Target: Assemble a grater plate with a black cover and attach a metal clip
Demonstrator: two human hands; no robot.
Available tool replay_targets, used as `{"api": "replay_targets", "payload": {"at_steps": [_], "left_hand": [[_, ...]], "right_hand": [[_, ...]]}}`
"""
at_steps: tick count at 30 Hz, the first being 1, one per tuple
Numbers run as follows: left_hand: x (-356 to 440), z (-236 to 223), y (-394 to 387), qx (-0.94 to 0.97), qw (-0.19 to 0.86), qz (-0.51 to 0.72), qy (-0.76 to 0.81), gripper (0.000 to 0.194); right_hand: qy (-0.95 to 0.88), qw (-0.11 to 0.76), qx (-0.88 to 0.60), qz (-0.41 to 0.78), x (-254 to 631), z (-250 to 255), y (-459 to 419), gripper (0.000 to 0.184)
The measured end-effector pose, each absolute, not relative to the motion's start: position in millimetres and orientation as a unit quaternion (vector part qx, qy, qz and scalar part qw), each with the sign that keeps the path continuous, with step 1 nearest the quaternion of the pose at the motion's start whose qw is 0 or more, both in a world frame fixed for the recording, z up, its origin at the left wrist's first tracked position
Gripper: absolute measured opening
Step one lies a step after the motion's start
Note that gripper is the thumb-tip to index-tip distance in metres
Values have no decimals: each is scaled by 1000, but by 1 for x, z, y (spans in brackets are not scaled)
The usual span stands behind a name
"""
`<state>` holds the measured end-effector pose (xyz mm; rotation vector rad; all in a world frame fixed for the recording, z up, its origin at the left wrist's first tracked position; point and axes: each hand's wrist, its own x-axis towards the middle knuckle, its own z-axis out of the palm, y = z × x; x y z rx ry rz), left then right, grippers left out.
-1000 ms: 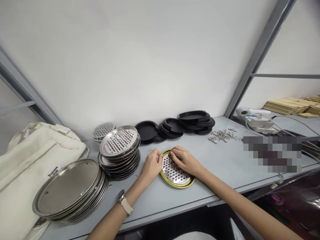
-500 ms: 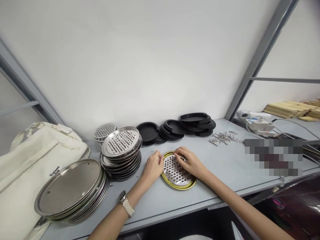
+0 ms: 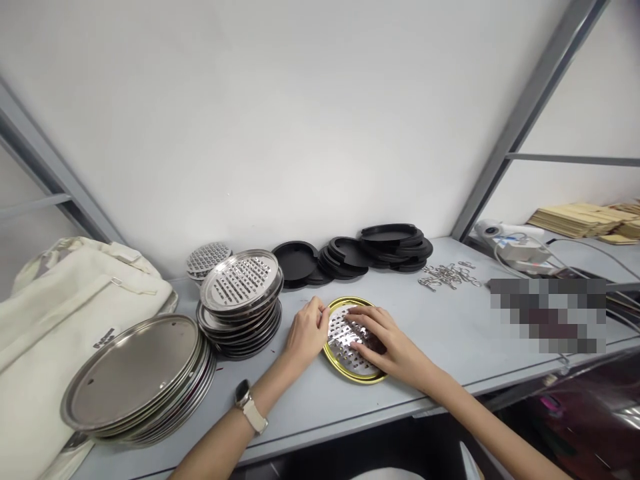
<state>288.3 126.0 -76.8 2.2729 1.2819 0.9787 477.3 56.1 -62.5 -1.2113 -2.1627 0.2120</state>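
Observation:
A round silver grater disc (image 3: 345,333) with rows of raised holes lies inside a yellow-gold round rim (image 3: 350,378) on the table before me. At its left edge my left hand (image 3: 309,328) has its fingers curled together, pinching the rim; the thumb tip is partly hidden. My right hand (image 3: 393,343) rests over the right half of the disc with its fingers apart, the tips touching the perforated metal and hiding part of it. A watch (image 3: 250,405) is on my left wrist.
Left of my hands stand stacked silver grater discs (image 3: 240,280) and wide flat metal lids (image 3: 135,373), beside a cream bag (image 3: 65,307). Black round trays (image 3: 295,261) line the wall. Small metal clasps (image 3: 449,275) lie loose to the right, near a white device (image 3: 520,247).
My right hand has shifted down and rightward over the disc, its fingers now more spread. The left hand stays at the rim. The view has tilted slightly.

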Motion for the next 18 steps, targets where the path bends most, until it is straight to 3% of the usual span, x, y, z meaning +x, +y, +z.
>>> {"api": "replay_targets", "payload": {"at_steps": [18], "left_hand": [[289,-78,125,801,175,363,443,15]], "right_hand": [[-823,326,-462,53,476,-72,58,48]]}}
